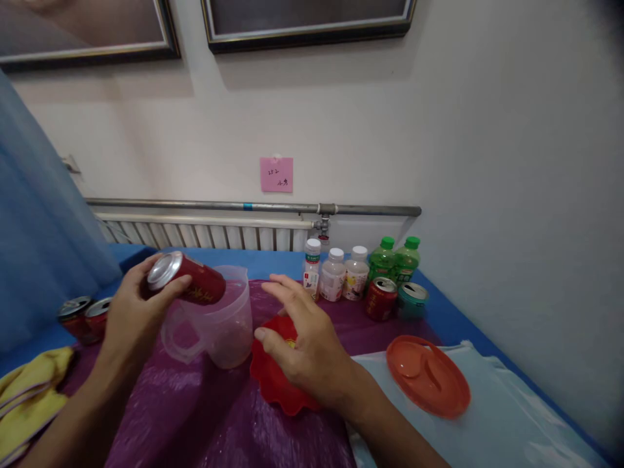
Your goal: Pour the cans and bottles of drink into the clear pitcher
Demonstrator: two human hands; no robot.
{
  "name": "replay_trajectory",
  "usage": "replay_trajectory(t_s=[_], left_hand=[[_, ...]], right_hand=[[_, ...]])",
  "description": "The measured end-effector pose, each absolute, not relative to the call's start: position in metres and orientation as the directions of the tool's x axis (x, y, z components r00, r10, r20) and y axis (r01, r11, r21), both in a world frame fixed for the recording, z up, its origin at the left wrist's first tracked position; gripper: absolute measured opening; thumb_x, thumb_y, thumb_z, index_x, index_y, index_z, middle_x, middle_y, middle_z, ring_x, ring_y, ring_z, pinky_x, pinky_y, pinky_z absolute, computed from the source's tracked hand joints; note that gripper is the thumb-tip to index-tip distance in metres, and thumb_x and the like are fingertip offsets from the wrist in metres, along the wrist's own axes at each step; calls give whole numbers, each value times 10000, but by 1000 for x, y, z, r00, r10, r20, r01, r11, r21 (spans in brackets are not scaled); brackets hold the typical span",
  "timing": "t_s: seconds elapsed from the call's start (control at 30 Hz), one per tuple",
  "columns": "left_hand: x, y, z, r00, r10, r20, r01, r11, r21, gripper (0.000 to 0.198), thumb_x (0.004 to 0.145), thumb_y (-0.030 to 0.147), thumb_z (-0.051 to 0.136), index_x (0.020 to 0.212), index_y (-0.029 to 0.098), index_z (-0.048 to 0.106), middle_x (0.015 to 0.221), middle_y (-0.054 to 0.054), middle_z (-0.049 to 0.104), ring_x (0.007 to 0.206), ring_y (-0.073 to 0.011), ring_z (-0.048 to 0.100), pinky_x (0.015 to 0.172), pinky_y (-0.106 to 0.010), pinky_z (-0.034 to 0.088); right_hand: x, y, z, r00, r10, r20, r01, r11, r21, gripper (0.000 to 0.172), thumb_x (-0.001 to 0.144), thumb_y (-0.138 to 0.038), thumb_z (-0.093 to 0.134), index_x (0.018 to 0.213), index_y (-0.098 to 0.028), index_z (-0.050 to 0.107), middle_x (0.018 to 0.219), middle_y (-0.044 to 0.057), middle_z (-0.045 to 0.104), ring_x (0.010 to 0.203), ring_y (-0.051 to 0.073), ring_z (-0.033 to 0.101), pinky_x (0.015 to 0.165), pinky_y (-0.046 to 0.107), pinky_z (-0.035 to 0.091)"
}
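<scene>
My left hand is wrapped round a red drink can, tipped on its side over the mouth of a clear plastic pitcher. The can's silver bottom faces me and its far end sits just above the pitcher's rim. My right hand hovers over a red scalloped bowl beside the pitcher, fingers spread and slightly curled, holding nothing. Both stand on a purple plastic sheet.
Two red cans stand at the left by a yellow cloth. At the back are three white bottles, two green bottles, a red can and a teal can. An orange lid lies on the right.
</scene>
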State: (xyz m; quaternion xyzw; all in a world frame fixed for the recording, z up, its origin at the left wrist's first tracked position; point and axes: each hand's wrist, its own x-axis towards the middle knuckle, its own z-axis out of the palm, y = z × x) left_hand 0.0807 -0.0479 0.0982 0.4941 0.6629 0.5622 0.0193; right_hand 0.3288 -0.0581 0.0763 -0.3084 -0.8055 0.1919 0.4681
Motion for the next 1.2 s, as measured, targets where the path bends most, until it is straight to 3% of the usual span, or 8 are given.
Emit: replay_trajectory(t_s=[0.1, 0.27, 0.33, 0.47, 0.73, 1.2], left_hand=[[91, -42, 86, -477, 713, 514, 680, -70, 730, 737, 673, 562, 690, 1296, 177, 606, 1295, -136, 643, 1201, -347, 589, 1117, -526, 429], [98, -43, 71, -232, 755, 614, 899, -75, 431, 750, 768, 521, 607, 1341, 40, 554, 1302, -231, 614, 1254, -396, 543, 1128, -542, 394], [99, -44, 71, -224, 757, 614, 917, -49, 395, 720, 793, 468, 633, 1354, 28, 535, 1305, -230, 610, 1255, -382, 543, 1136, -536, 386], [103, -44, 73, -290, 757, 585, 912, 33, 409, 702, 791, 401, 713, 1374, 59, 522, 1338, -214, 592, 1291, -369, 523, 1153, -539, 374], [107, -43, 75, -308, 744, 593, 904, 34, 427, 692, 774, 344, 747, 1366, 55, 536, 1313, -220, 605, 1264, -388, 547, 1145, -557, 387], [106, -42, 74, -322, 730, 604, 899, 36, 436, 696, 749, 443, 698, 1347, 110, 571, 1307, -189, 624, 1255, -367, 550, 1146, -540, 380]], right_hand=[[332, -55, 75, -371, 675, 638, 349, 738, -578, 514, 883, -209, 611, 1387, -210, 513, 1499, 137, 509, 1427, 252, 456, 1178, 504, 398], [335, -53, 75, -376, 617, 691, 376, 783, -495, 442, 905, -214, 588, 1344, -229, 537, 1453, 114, 549, 1378, 250, 504, 1168, 511, 407], [335, -51, 74, -380, 614, 692, 384, 785, -486, 436, 906, -210, 587, 1339, -226, 539, 1443, 108, 554, 1360, 250, 518, 1159, 496, 424], [333, -48, 71, -395, 632, 666, 405, 771, -491, 438, 909, -211, 580, 1343, -226, 527, 1442, 95, 547, 1345, 253, 524, 1155, 491, 429], [332, -45, 68, -404, 644, 650, 430, 760, -486, 429, 924, -213, 557, 1352, -217, 528, 1440, 105, 543, 1370, 256, 502, 1163, 503, 417], [333, -41, 66, -400, 642, 654, 453, 759, -468, 417, 923, -199, 539, 1340, -195, 544, 1431, 134, 544, 1372, 253, 504, 1177, 494, 407]])
